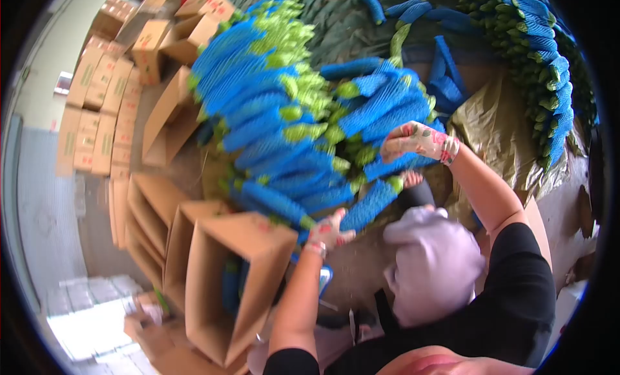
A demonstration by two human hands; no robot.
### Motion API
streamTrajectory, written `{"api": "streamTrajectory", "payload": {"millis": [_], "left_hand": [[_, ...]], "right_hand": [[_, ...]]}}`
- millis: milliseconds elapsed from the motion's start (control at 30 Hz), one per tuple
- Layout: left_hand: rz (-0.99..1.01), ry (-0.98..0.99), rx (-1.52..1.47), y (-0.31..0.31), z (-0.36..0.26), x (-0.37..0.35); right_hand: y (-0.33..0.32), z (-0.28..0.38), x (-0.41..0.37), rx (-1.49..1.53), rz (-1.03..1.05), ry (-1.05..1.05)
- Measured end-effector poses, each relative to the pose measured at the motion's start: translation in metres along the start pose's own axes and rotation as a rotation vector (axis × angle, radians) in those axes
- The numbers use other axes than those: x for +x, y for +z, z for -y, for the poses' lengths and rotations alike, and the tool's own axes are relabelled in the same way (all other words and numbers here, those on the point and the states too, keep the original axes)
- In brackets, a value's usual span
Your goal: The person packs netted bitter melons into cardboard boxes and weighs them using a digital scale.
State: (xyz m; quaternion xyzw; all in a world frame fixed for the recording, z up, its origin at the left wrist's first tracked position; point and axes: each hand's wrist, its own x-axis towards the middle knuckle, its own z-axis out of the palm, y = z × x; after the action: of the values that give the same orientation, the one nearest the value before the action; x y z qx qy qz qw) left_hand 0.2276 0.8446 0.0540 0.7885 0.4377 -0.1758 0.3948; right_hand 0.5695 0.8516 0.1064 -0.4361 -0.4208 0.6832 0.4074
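A large pile of long green vegetables in blue foam-net sleeves (265, 116) lies before me. My left hand (330, 231), in a floral glove, has its thumb and fingers apart, between the end of one sleeved vegetable (279, 202) and another sleeved vegetable (369, 206). My right hand (418, 141), gloved alike, is raised over a smaller heap of sleeved vegetables (381, 110). Its fingers bend loosely downward, with nothing visible in them. Another person's bare hand (412, 178) touches the green end of the slanted sleeved vegetable.
Open cardboard boxes (242, 236) stand to my left; one holds blue-sleeved pieces. Closed cartons (97, 139) are stacked beyond. A person in a pale purple hood (433, 265) is close in front of me. Another long row of sleeved vegetables (552, 84) and a gold-brown sheet (491, 126) lie right.
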Motion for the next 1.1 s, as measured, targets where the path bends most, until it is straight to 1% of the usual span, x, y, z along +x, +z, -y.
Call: {"api": "streamTrajectory", "payload": {"millis": [33, 67, 100, 133, 167, 200, 233, 267, 300, 367, 433, 467, 500, 533, 567, 600, 633, 667, 700, 733, 767, 833, 900, 933, 967, 1000, 1067, 1100], "left_hand": [[0.029, 0.033, 0.025, -0.001, -0.003, 0.016], [0.071, 0.045, 0.028, 0.000, -0.005, 0.034], [0.055, 0.040, 0.048, 0.000, -0.010, 0.040], [0.028, 0.035, 0.071, -0.003, -0.014, 0.048], [0.046, 0.044, 0.073, 0.002, -0.009, 0.059], [-0.041, 0.105, 0.117, 0.011, 0.004, 0.074], [-0.132, 0.162, 0.160, 0.009, 0.003, 0.086], [-0.118, 0.084, 0.208, 0.011, 0.002, 0.095], [-0.119, 0.081, 0.254, 0.016, 0.009, 0.103], [-0.088, 0.011, 0.292, 0.007, -0.003, 0.112], [-0.028, -0.034, 0.100, -0.032, -0.039, 0.119], [-0.073, -0.114, -0.106, -0.070, -0.075, 0.125], [-0.264, -0.012, -0.099, -0.112, -0.107, 0.130], [-0.532, 0.178, -0.046, -0.153, -0.130, 0.138], [-0.713, 0.219, 0.091, -0.194, -0.148, 0.141], [-0.885, 0.231, 0.239, -0.227, -0.147, 0.144], [-1.073, 0.212, 0.393, -0.260, -0.146, 0.147], [-1.261, 0.167, 0.530, -0.292, -0.145, 0.149], [-1.343, 0.042, 0.657, -0.323, -0.155, 0.158], [-1.326, -0.009, 0.652, -0.344, -0.142, 0.160], [-1.193, -0.231, 0.757, -0.356, -0.140, 0.161], [-1.094, -0.142, 0.319, -0.354, -0.113, 0.177], [-1.117, -0.127, 0.539, -0.338, -0.105, 0.183], [-1.152, -0.054, 0.335, -0.330, -0.090, 0.177], [-1.150, -0.061, 0.345, -0.327, -0.081, 0.166], [-1.142, -0.097, 0.291, -0.324, -0.084, 0.162], [-1.146, -0.180, 0.140, -0.314, -0.074, 0.137], [-1.141, -0.202, 0.133, -0.309, -0.072, 0.122]], "right_hand": [[-0.022, 0.000, 0.014, 0.099, -0.117, -0.105], [-0.045, 0.000, 0.027, 0.002, -0.271, -0.095], [-0.064, -0.001, 0.034, -0.092, -0.418, -0.069], [-0.082, -0.003, 0.037, -0.007, -0.451, -0.130], [-0.104, -0.005, 0.045, -0.013, -0.546, 0.014], [-0.128, -0.010, 0.055, 0.046, -0.553, -0.094], [-0.150, -0.013, 0.066, 0.106, -0.552, -0.205], [-0.181, -0.011, 0.083, 0.107, -0.605, -0.171], [-0.208, -0.002, 0.103, 0.099, -0.660, -0.201], [-0.269, 0.000, 0.152, 0.078, -0.764, -0.281], [-0.344, -0.009, 0.197, -0.157, -0.885, -0.236], [-0.375, -0.009, 0.216, -0.269, -0.934, -0.279], [-0.396, -0.006, 0.231, -0.267, -0.996, -0.269], [-0.418, -0.003, 0.245, -0.350, -1.026, -0.175], [-0.437, -0.004, 0.257, -0.433, -1.055, -0.082], [-0.449, -0.009, 0.268, -0.413, -1.049, -0.072], [-0.460, -0.011, 0.281, -0.536, -1.083, -0.029], [-0.468, -0.011, 0.294, -0.660, -1.117, 0.008], [-0.471, -0.007, 0.307, -0.643, -1.119, 0.001], [-0.469, -0.001, 0.319, -0.743, -1.057, 0.066], [-0.467, 0.005, 0.326, -0.844, -0.994, 0.139], [-0.452, 0.024, 0.340, -0.826, -0.902, 0.366], [-0.476, -0.002, 0.368, -0.790, -0.734, 0.468], [-0.468, -0.003, 0.371, -0.833, -0.739, 0.509], [-0.463, 0.000, 0.374, -0.885, -0.750, 0.547], [-0.448, 0.011, 0.373, -1.018, -0.762, 0.588], [-0.446, 0.017, 0.377, -1.043, -0.748, 0.599], [-0.444, 0.015, 0.378, -1.070, -0.739, 0.619]]}}
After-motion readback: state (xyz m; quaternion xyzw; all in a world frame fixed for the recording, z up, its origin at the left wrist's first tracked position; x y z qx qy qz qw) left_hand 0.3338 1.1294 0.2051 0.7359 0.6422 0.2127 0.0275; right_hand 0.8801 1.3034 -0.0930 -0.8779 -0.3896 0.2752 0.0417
